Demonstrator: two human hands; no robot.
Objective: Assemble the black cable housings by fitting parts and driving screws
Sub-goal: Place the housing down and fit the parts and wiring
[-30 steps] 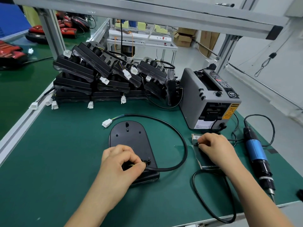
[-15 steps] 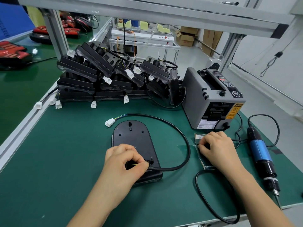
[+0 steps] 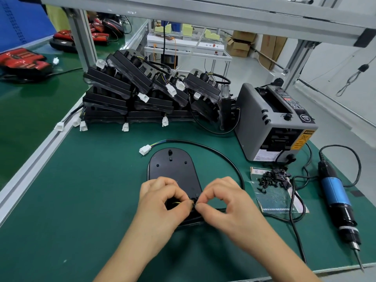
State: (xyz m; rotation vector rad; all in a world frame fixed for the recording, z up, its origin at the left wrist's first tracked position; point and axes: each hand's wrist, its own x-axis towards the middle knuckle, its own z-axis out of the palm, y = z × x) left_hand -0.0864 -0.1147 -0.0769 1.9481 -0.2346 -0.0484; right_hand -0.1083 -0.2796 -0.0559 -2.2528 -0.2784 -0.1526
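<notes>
A black oval cable housing (image 3: pixel 173 167) lies flat on the green mat in front of me. Its black cable (image 3: pixel 219 153) loops out to the right and round to a white connector (image 3: pixel 145 150). My left hand (image 3: pixel 160 202) grips the housing's near end, thumb and forefinger pinched at the cable entry. My right hand (image 3: pixel 223 200) pinches a small black part right at that same spot, fingertips touching the left hand's. The entry itself is mostly hidden by my fingers. A pile of small black screws and clips (image 3: pixel 272 178) sits on a clear bag to the right.
An electric screwdriver (image 3: pixel 335 198) with a blue body lies at the right edge, its cord trailing across the mat. A grey tape dispenser (image 3: pixel 270 123) stands behind the screws. Several stacked black housings (image 3: pixel 130 96) fill the back. An aluminium frame post (image 3: pixel 83 41) rises at back left.
My right hand left the screw pile and came left to the housing's cable entry, pinching a small black part. The left hand stayed on the housing. The screw pile is now uncovered.
</notes>
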